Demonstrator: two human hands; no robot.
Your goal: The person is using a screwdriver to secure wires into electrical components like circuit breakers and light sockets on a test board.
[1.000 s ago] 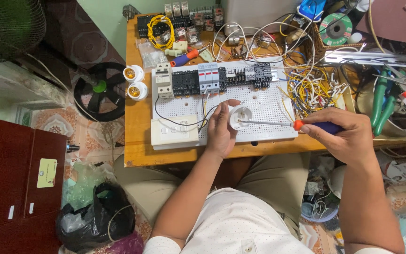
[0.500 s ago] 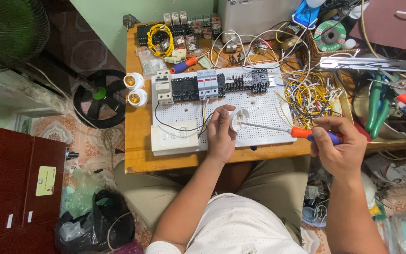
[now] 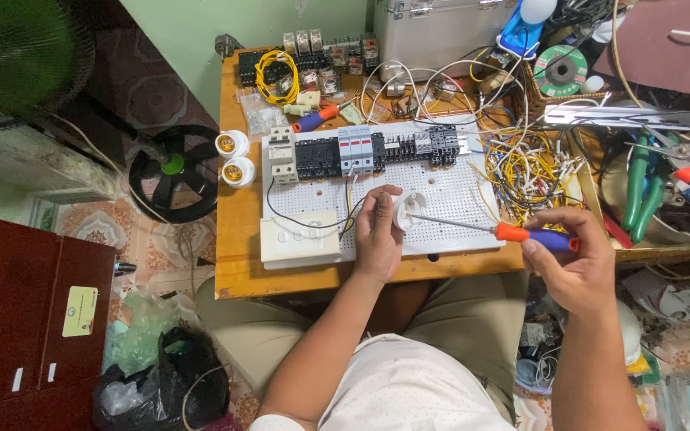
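Your left hand [image 3: 378, 233] curls around a round white lamp socket [image 3: 409, 210], thumb and fingers pinching its rim and holding it against the white perforated panel [image 3: 449, 191]. Your right hand [image 3: 573, 259] is closed in a grip on the orange and blue handle of a screwdriver [image 3: 533, 236]; its thin shaft runs leftward, slightly upward, and the tip meets the face of the socket. The panel lies flat on the wooden tabletop [image 3: 237, 231] and carries 1 row of black and grey breakers [image 3: 369, 148] along its far edge. A white switch plate [image 3: 300, 238] sits at the panel's near left corner, with black wires running from it toward the breakers. 2 more white lamp sockets [image 3: 235, 158] stand on the tabletop just left of the panel. A tangle of yellow and white wires [image 3: 525, 172] lies to the right of the panel, near green-handled pliers [image 3: 640, 187]. A coil of yellow wire [image 3: 275, 76] rests at the far left of the tabletop.
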